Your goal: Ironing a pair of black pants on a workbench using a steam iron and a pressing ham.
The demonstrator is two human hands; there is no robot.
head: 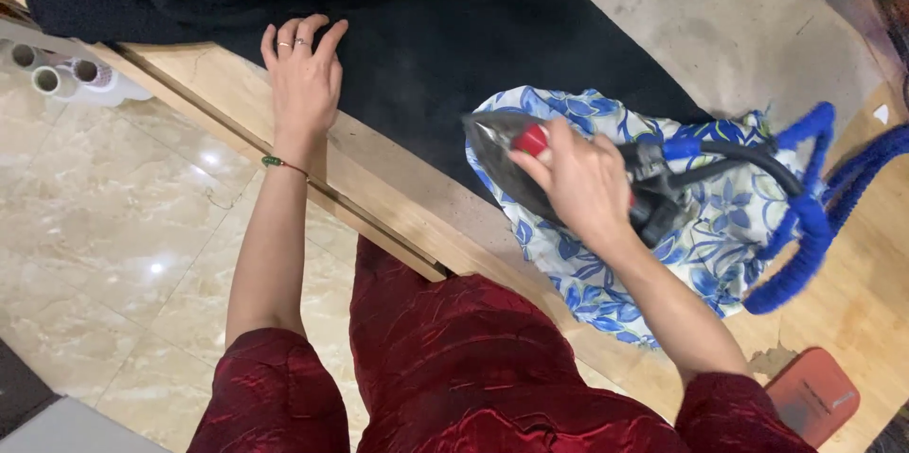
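Item one: my left hand (305,84), fingers spread open and lying flat on the near edge of the black cloth (454,36), two rings on the fingers and a thin green band at the wrist. Item two: the black cloth itself, thick and dark, stretched across the bench (379,188) from the far left corner toward the middle, a bundled heap of it at the far left. Item three: my right hand (582,183), fingers closed around the handle of the iron (530,155), thumb close by its red knob. Item four: the iron, dark grey, pointed nose to the left, resting on the blue-and-white flowered cloth (701,226) just right of the black cloth. Item five: the flowered cloth, crumpled, lying on the bench under the iron and reaching down to the near edge. Item six: a black hose (748,158) running right from the back of the iron, joined by blue wrapped tubing (805,226) that loops off to the far right. Item seven: a reddish flat pad (812,394) at the near right of the bench. Item eight: several rolls (57,74) seen end-on, below the bench at the far left, over the pale marble floor (114,254). Item nine: my dark red crinkled garment (445,358), nearest of all.
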